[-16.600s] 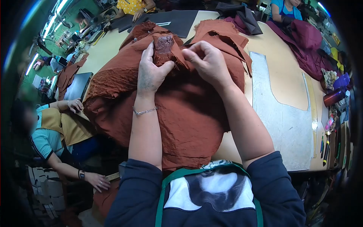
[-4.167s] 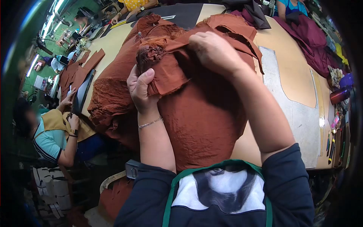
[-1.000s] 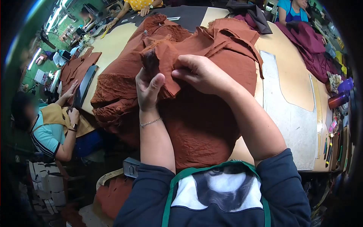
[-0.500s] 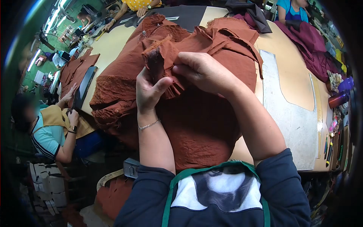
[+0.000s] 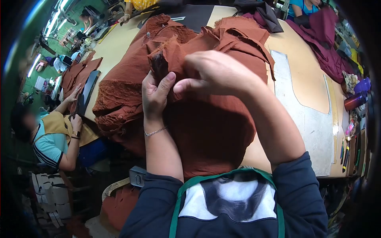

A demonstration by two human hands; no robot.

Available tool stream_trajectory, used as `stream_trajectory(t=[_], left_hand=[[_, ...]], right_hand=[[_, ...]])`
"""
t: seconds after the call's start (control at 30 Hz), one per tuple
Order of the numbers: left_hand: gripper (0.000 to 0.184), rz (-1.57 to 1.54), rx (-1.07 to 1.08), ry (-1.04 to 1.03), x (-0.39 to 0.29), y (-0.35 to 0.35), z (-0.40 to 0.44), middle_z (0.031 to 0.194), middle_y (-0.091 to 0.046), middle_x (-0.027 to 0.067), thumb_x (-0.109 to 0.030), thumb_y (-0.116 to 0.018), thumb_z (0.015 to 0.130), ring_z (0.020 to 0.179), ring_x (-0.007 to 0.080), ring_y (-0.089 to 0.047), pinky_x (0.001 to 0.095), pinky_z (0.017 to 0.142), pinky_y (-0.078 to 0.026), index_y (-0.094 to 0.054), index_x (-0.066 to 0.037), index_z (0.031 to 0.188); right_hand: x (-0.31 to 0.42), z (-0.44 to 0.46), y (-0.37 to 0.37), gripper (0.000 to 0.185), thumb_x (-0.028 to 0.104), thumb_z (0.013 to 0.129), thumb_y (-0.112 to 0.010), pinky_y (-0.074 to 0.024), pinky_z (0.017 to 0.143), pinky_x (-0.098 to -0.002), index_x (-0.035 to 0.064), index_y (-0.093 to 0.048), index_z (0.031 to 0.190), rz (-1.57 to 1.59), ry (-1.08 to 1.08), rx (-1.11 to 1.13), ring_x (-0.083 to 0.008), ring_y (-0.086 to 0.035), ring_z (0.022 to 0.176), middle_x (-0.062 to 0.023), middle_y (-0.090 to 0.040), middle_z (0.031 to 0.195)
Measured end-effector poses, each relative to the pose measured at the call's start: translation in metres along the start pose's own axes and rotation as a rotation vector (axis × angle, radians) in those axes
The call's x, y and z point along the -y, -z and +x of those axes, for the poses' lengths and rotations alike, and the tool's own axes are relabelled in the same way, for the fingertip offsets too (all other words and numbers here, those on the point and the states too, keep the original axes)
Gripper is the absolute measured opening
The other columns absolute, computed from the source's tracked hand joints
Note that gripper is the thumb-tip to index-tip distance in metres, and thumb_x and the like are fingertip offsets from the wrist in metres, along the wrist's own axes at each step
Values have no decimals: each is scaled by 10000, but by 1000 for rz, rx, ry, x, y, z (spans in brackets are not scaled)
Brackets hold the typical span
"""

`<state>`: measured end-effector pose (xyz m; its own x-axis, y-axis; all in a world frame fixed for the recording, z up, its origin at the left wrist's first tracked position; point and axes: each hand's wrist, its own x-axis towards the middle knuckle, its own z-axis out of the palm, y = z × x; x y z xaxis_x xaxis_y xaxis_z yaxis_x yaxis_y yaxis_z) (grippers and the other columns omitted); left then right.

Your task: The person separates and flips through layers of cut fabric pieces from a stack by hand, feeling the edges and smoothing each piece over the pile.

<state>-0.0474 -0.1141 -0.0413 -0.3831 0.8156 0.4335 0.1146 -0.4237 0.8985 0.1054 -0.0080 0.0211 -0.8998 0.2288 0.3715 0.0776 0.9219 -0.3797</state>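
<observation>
A large heap of rust-brown cloth (image 5: 210,131) with frayed edges lies on the table in front of me. My left hand (image 5: 155,95) grips a gathered fold of this cloth, thumb on the near side, with a dark patch showing just above the fingers. Close to its right, my right hand (image 5: 210,75) is bent over the same fold; its thumb is apart from the curled fingers. Motion blurs the fingertips, and whether they pinch any cloth is hidden.
A grey pattern board (image 5: 303,131) lies on the table (image 5: 258,152) at right, with maroon cloth (image 5: 317,51) beyond. A red-brown tumbler (image 5: 355,101) and cutters stand at the right edge. A co-worker (image 5: 55,139) at left handles brown pieces; others are at the far side.
My right hand has shifted slightly left and its thumb has come away from the fingers. My left hand keeps its hold. At the far right, a co-worker's maroon cloth has been raised.
</observation>
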Motion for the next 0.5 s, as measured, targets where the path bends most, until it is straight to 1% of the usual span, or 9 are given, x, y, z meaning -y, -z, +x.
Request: stream_trajectory(t=[0.07,0.17,0.27,0.37,0.47,0.5], left_hand=[[223,-12,-22,-28,-4,-5,-1,833,-574,0,-189,-595,836,733,60,-501,191,676,-408,-554,-2,950],[274,195,68,-140,-6,1,4,801,-591,16,-239,-620,824,730,73,-514,219,651,-423,-566,10,927],[326,474,68,-59,-13,-8,6,755,-605,29,-285,-648,799,721,82,-527,244,628,-438,-582,23,885],[329,454,74,-69,-13,-15,6,717,-612,45,-291,-659,783,711,89,-546,257,605,-444,-591,24,850],[326,226,60,162,-20,-10,1,727,-610,37,-304,-669,760,660,90,-532,244,601,-440,-601,-2,863],[295,147,-3,109,-19,-6,0,709,-601,27,-292,-666,756,632,92,-526,242,595,-440,-605,-18,849]], right_hand=[[-7,5,-17,314,311,799,-563,-450,666,-427,0,-577,764,192,61,-112,-364,-572,746,-191,-589,743],[-9,2,-12,224,221,790,-548,-448,674,-427,2,-582,759,272,66,-117,-363,-572,746,-184,-590,732],[-12,-4,-4,153,144,749,-541,-458,662,-419,0,-591,750,137,67,-42,-354,-577,738,-189,-587,716],[-10,-8,1,114,97,704,-535,-474,650,-404,11,-603,733,-126,68,22,-330,-592,724,-180,-597,706],[-11,-9,11,103,82,696,-528,-491,647,-387,26,-607,728,-343,154,-128,-307,-604,719,-165,-606,704],[-14,-7,23,109,70,704,-509,-496,656,-379,41,-608,740,-436,129,-125,-296,-608,736,-137,-617,736]])
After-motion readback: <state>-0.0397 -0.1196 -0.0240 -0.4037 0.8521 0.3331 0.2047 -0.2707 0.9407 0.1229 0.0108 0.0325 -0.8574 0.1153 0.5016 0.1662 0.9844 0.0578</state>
